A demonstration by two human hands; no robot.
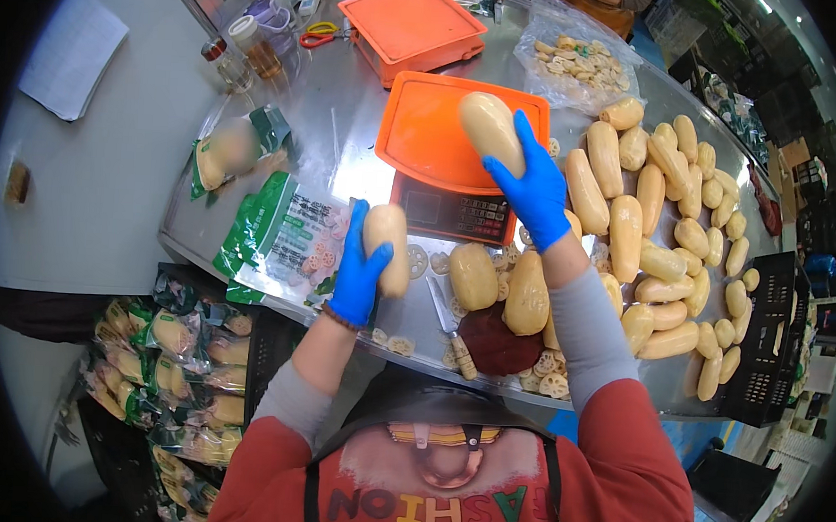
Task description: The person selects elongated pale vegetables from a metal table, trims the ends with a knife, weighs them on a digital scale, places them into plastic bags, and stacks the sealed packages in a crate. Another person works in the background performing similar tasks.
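My left hand (pixel 355 278), in a blue glove, is closed round a peeled lotus root section (pixel 388 245), held upright in front of the scale. A larger, pale lotus root (pixel 484 125) is gripped in my blue-gloved right hand (pixel 535 190), over the right part of an orange tray (pixel 414 128). That tray rests on a weighing scale (pixel 449 209) with a dark keypad. Beside my left hand lies a green and white printed plastic bag (pixel 282 235). Two thick lotus roots, one of them the nearer piece (pixel 474 277), sit below the scale near my right forearm.
Many lotus roots (pixel 625 239) cover the table's right side, with a black crate (pixel 771 346) beyond. A knife (pixel 442 305) lies by a dark red cloth (pixel 499 343) and cut slices (pixel 552 374). Behind are an orange-topped scale (pixel 412 20), scissors (pixel 321 35) and bagged slices (pixel 580 63). Packed bags (pixel 173 333) fill crates lower left.
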